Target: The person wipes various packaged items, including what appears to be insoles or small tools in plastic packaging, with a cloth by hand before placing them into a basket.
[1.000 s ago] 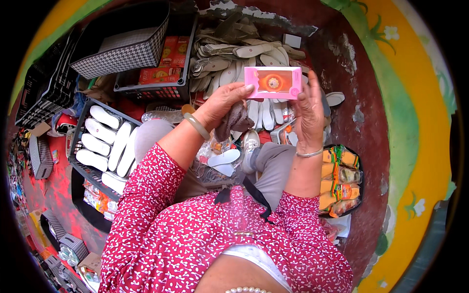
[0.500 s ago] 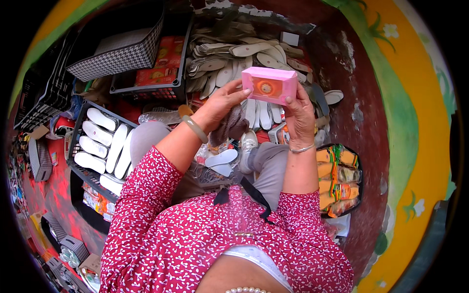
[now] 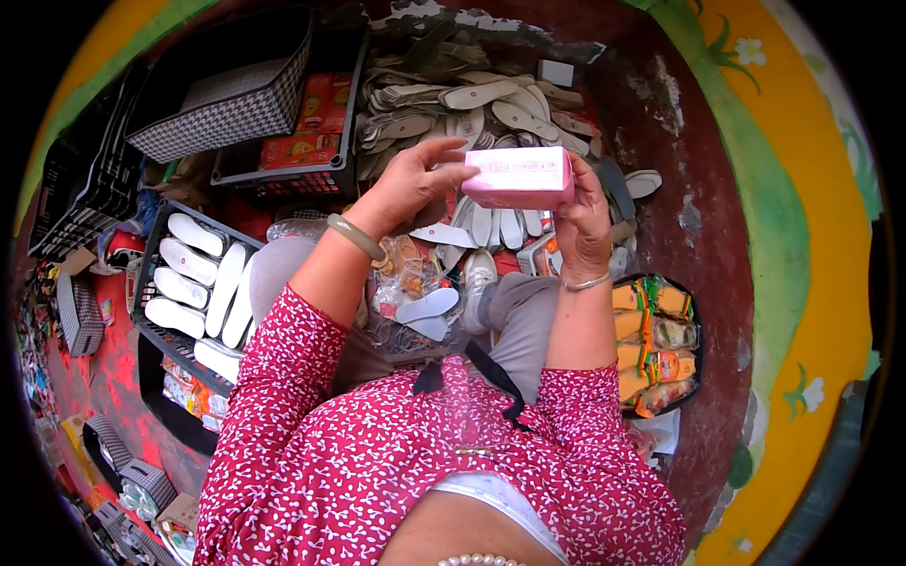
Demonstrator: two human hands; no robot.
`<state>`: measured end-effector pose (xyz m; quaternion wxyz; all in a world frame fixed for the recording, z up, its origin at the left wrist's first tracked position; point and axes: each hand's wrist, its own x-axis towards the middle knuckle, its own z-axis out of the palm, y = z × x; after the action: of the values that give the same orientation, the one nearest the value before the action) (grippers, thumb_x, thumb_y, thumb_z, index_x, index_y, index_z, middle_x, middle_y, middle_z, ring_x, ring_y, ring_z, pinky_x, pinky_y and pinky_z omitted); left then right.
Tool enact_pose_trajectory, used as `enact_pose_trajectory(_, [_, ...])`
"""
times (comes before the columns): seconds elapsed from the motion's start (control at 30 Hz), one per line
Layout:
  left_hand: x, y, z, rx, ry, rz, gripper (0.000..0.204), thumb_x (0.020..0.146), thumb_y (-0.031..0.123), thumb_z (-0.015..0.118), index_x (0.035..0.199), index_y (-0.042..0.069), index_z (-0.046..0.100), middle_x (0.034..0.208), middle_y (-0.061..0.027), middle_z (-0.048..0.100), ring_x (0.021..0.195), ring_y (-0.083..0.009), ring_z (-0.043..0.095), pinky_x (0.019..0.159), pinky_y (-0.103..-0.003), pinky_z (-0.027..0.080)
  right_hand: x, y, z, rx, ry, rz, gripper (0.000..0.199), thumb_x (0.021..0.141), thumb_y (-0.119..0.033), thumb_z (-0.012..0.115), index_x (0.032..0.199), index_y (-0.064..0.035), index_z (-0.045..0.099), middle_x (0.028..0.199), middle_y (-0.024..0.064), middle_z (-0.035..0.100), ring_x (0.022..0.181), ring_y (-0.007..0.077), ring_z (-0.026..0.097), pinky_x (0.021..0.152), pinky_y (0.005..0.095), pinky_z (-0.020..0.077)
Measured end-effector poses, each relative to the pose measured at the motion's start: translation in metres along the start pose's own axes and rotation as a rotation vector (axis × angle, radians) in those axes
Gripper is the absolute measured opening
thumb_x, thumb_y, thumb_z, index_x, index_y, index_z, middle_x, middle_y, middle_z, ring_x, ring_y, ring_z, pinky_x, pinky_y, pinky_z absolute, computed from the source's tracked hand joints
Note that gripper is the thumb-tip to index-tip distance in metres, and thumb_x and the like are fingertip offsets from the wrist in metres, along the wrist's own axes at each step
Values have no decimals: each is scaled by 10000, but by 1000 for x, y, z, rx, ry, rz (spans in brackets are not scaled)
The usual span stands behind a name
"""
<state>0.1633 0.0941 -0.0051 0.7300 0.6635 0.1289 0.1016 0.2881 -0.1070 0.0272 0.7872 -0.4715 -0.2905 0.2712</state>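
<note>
A small pink cardboard box (image 3: 517, 179) is held up in front of me by my right hand (image 3: 583, 215), whose fingers grip its right end. One long face with small printing and a red mark is turned up toward me. At the box's left end, my left hand (image 3: 415, 187) has its fingers apart, and one fingertip meets or overlaps the edge; contact cannot be made out. Beneath the hands lie white insoles (image 3: 483, 222) and, between my legs, a pale blue pair of insoles (image 3: 427, 309) over clear plastic wrapping.
A black crate of white insoles (image 3: 184, 283) stands at left. Behind it are a houndstooth basket (image 3: 222, 113) and a crate with red boxes (image 3: 293, 156). Insoles pile up (image 3: 453, 99) at the far side. A container of orange-yellow packets (image 3: 651, 344) sits at right, beside the painted wall (image 3: 802, 236).
The box has been turned, so its window face no longer shows and a printed face does. My left hand has loosened from its left end and shifted slightly left.
</note>
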Motion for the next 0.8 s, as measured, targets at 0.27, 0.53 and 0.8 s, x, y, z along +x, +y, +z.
enact_pose_trajectory(0.27, [-5, 5, 6, 12, -452, -41, 756, 682, 373, 784, 1258, -14, 484, 1174, -114, 561, 1087, -188, 508, 954, -297, 382, 2, 3, -14, -61, -321, 21, 571, 525, -80, 483, 1085, 9, 550, 1252, 155, 475, 1228, 258, 413, 1048, 353, 288])
enact_pose_trajectory(0.53, [-10, 5, 18, 421, -125, 50, 711, 603, 359, 834, 1120, -12, 518, 972, -177, 624, 920, -250, 604, 815, -334, 463, 4, -1, -1, 44, -155, 90, 732, 682, -163, 623, 1337, 32, 362, 1389, 196, 370, 1313, 271, 346, 1086, 370, 269])
enact_pose_trajectory(0.8, [-7, 5, 12, 539, -132, 38, 717, 606, 330, 820, 1154, -6, 504, 996, -200, 620, 954, -291, 603, 837, -350, 457, 0, -4, 1, -302, -79, 113, 578, 734, -55, 736, 1261, -20, 503, 1180, 50, 536, 1057, 151, 524, 929, 279, 413])
